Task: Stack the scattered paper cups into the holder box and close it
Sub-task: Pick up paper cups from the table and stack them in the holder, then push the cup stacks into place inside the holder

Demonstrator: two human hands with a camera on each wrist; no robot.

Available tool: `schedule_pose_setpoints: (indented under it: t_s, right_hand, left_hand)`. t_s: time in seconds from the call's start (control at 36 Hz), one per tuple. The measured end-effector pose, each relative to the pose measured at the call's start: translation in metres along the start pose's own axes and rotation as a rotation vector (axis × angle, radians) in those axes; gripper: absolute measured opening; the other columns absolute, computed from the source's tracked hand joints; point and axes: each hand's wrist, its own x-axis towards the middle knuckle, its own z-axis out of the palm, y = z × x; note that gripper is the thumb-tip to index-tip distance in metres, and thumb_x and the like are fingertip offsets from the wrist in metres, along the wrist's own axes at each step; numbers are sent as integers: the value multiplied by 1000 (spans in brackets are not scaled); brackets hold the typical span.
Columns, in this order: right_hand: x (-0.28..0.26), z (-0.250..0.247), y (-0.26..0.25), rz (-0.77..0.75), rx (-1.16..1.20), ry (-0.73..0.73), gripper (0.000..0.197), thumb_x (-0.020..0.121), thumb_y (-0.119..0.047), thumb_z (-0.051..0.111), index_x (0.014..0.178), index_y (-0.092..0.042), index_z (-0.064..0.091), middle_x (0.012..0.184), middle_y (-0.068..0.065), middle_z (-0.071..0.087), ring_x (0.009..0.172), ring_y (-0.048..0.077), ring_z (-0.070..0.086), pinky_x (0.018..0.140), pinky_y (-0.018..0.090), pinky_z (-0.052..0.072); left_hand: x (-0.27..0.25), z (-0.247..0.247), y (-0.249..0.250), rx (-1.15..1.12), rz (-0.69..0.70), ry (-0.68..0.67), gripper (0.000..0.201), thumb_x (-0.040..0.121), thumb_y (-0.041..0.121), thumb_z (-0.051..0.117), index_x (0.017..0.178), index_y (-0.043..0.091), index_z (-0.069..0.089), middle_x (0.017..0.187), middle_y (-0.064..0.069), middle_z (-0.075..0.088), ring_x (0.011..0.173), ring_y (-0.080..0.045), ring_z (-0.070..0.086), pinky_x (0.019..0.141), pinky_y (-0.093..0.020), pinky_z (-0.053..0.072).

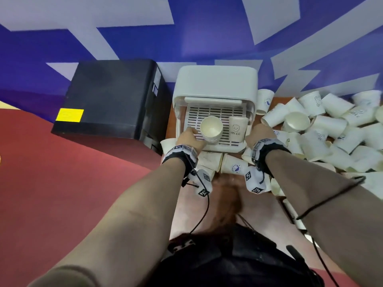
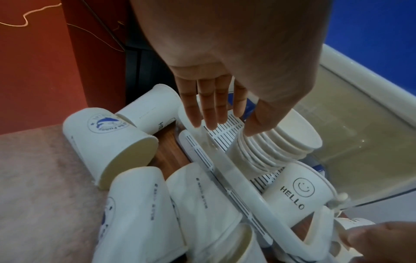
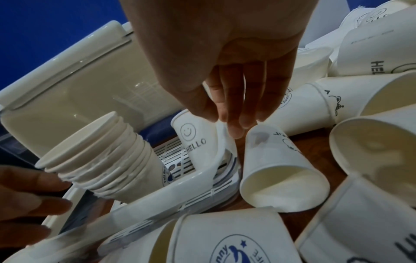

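Head view: nested cup stack [image 1: 211,129] leans on the holder box [image 1: 215,83] grille beside a HELLO cup [image 1: 238,128], left hand [image 1: 191,137] open-fingered with thumb touching it, right hand [image 1: 260,134] grip pinching the tray rim; a nudge could topple the stack.
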Motion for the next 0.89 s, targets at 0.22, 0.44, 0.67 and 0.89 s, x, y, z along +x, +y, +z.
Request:
schedule_pose_setpoints:
  t_s: [0.22, 0.44, 0.67, 0.89]
  right_hand:
    - [-7, 0, -2, -70, -26, 3, 26, 91, -20, 52, 110, -9, 66, 100, 14, 63, 86, 28, 53, 79, 36, 48]
    - [-6, 10, -18, -133, 216, -79, 28, 88, -11, 54, 112, -14, 68, 98, 5, 63, 96, 26, 63, 81, 28, 51]
    - [-10, 25, -56, -147, 191, -236, 58, 85, -23, 67, 140, -17, 50, 128, 11, 62, 107, 32, 64, 92, 43, 55]
    - [-8, 40, -72, -189, 277, -204, 65, 88, -36, 67, 143, -12, 43, 128, 9, 59, 109, 28, 62, 92, 40, 53]
  left_hand:
    - [9, 8, 6, -40, 37, -97, 70, 79, 32, 77, 137, 13, 42, 125, -10, 60, 114, -29, 59, 91, -36, 51]
    - [17, 15, 7, -70, 62, -103, 81, 78, 36, 81, 142, 12, 38, 131, -9, 58, 120, -29, 57, 86, -30, 44]
    - [22, 25, 3, -109, 56, -73, 70, 79, 39, 79, 133, 12, 43, 118, -10, 64, 108, -30, 62, 86, -35, 52]
    - [24, 25, -8, -156, 45, 27, 61, 82, 32, 72, 135, 13, 50, 121, -9, 66, 111, -30, 63, 90, -38, 53]
